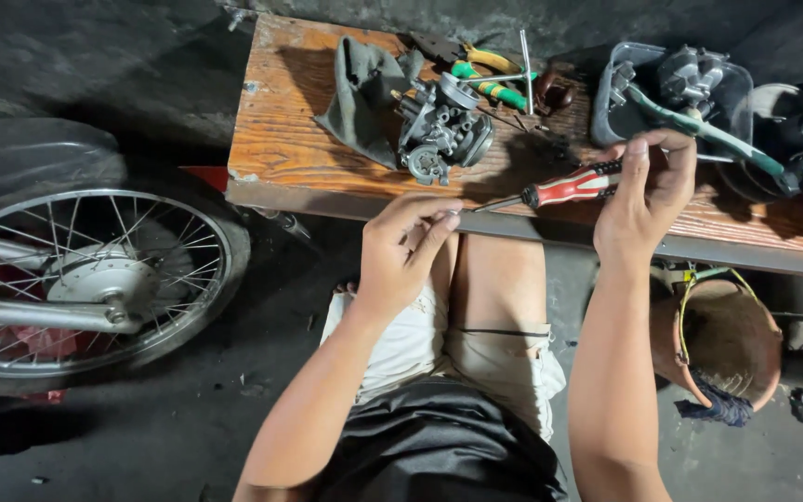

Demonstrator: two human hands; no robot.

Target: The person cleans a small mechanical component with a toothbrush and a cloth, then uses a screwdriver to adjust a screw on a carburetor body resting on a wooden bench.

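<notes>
My right hand (645,200) grips the black end of a red-handled screwdriver (569,187), held level over the front edge of a wooden bench (290,139). The screwdriver's metal tip points left and meets a tiny part pinched between the fingers of my left hand (406,249); the part is too small to make out. Farther back on the bench lies a metal carburetor (441,125), partly resting on a grey-green rag (362,88). Both hands hover above my knees, just in front of the bench.
Green-handled pliers and a T-shaped wrench (504,79) lie behind the carburetor. A grey plastic tray (671,88) holds engine parts at the right, beside more dark parts. A spoked motorcycle wheel (95,279) stands at the left. A brown bowl (731,339) sits on the floor.
</notes>
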